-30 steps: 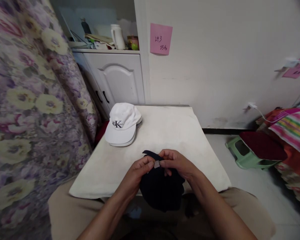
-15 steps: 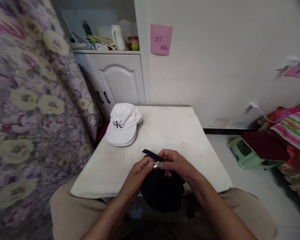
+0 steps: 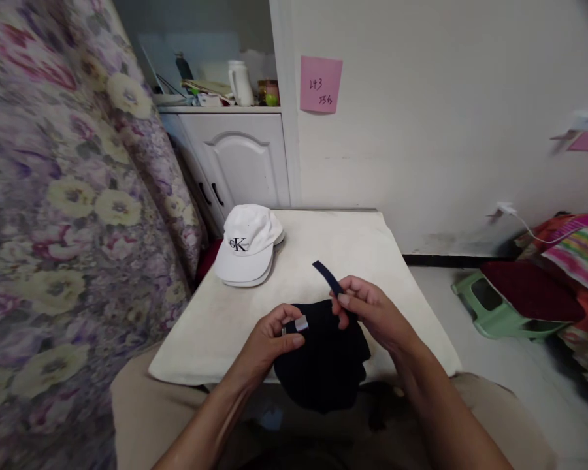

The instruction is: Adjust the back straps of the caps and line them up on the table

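Observation:
A dark cap (image 3: 323, 365) lies at the near edge of the white-topped table, between my hands and partly over the edge. My left hand (image 3: 274, 336) pinches the cap's metal buckle (image 3: 301, 323) and a bit of dark strap by it. Between the thumb and fingers of my right hand (image 3: 365, 303) is a dark strap (image 3: 327, 275), whose loose end sticks up and to the left. The strap and the buckle are apart. Where the strap meets the cap is hidden behind my right fingers.
White caps (image 3: 247, 245) with black letters are stacked at the table's left. The table (image 3: 333, 238) stands against the wall. A floral curtain (image 3: 78, 228) hangs on the left, near a white cabinet (image 3: 245, 156). On the right floor is a green stool (image 3: 490, 303) with a dark red top.
My hands have moved apart. The strap end has come away from the buckle and now points up in my right hand, while the buckle stays in my left. The view has shifted slightly.

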Available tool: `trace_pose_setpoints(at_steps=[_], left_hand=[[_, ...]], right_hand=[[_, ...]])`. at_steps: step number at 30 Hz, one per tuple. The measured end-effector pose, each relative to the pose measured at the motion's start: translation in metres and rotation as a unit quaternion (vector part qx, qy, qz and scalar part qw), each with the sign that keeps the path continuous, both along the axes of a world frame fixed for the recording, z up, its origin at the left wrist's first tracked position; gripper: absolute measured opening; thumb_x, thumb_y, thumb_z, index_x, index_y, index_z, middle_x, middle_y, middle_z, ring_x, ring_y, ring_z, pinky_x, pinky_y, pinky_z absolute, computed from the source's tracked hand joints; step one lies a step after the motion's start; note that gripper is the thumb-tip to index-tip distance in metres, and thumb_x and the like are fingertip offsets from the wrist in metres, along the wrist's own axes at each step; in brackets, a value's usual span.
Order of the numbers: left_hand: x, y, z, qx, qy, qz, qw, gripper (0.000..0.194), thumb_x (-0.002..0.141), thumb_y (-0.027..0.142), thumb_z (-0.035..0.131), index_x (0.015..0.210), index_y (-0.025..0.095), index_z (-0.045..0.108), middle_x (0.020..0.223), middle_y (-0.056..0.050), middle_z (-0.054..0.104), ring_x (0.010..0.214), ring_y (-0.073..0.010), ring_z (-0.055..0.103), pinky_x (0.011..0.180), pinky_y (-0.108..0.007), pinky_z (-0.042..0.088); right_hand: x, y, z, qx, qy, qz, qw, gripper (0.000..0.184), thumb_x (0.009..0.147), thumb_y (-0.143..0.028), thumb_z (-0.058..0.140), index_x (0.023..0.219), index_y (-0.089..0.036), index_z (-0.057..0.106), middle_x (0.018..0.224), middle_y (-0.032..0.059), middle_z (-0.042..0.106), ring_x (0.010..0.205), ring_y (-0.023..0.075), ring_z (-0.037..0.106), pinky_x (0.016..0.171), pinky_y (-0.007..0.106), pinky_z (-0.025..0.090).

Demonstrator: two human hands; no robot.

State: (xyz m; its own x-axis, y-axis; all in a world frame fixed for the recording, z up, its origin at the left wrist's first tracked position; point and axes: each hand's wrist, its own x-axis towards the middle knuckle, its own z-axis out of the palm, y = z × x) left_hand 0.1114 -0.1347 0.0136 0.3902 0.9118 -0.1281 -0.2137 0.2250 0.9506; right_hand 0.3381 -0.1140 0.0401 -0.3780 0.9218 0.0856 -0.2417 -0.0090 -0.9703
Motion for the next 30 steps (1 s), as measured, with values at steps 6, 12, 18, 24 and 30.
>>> trace_pose_setpoints(at_steps=[6, 12, 18, 24, 30], left_hand=[[-0.009, 0.001, -0.001, 0.06, 0.066, 0.042, 0.995, 0.029, 0.072, 0.026, 0.081, 0.094, 0.019, 0.062, 0.082, 0.002, 0.061, 0.073, -0.0128, 0.054, 0.066, -0.021, 0.04], [-0.008, -0.001, -0.001, 0.101, 0.134, 0.086, 0.982, 0.027, 0.073, 0.028, 0.079, 0.096, 0.02, 0.068, 0.087, -0.001, 0.065, 0.081, -0.0175, 0.056, 0.072, -0.024, 0.041], [0.0, -0.003, -0.002, 0.089, 0.072, 0.081, 0.99, 0.024, 0.073, 0.027, 0.079, 0.095, 0.019, 0.071, 0.086, -0.002, 0.064, 0.081, -0.0167, 0.054, 0.073, -0.024, 0.04], [0.001, -0.004, -0.006, 0.064, -0.004, 0.05, 0.997, 0.024, 0.074, 0.026, 0.08, 0.096, 0.02, 0.071, 0.083, 0.0, 0.061, 0.075, -0.013, 0.053, 0.069, -0.022, 0.041], [0.003, -0.006, -0.005, 0.044, -0.036, 0.056, 0.997, 0.029, 0.073, 0.024, 0.082, 0.099, 0.022, 0.069, 0.084, 0.001, 0.063, 0.071, -0.0119, 0.054, 0.065, -0.021, 0.042]], right_hand=[[0.011, -0.005, 0.007, 0.007, 0.014, -0.041, 0.999, 0.021, 0.092, -0.038, 0.061, 0.089, -0.018, 0.061, 0.059, -0.0037, 0.058, 0.045, 0.0087, 0.048, 0.049, 0.023, 0.039], [0.01, -0.012, 0.014, 0.013, 0.015, -0.06, 0.998, 0.021, 0.088, -0.04, 0.065, 0.089, -0.02, 0.06, 0.07, -0.001, 0.064, 0.043, 0.0071, 0.042, 0.043, 0.021, 0.032], [-0.001, -0.013, 0.01, 0.046, -0.103, -0.059, 0.992, 0.022, 0.088, -0.04, 0.065, 0.082, -0.019, 0.065, 0.053, -0.0047, 0.052, 0.046, 0.0086, 0.041, 0.047, 0.023, 0.03], [-0.012, -0.014, 0.008, 0.052, -0.157, -0.033, 0.986, 0.021, 0.086, -0.037, 0.065, 0.077, -0.019, 0.065, 0.058, -0.0041, 0.052, 0.047, 0.0092, 0.045, 0.048, 0.024, 0.032], [-0.014, -0.012, 0.004, 0.042, -0.161, -0.024, 0.986, 0.022, 0.088, -0.035, 0.062, 0.073, -0.018, 0.061, 0.052, -0.0045, 0.051, 0.049, 0.0097, 0.043, 0.051, 0.024, 0.032]])
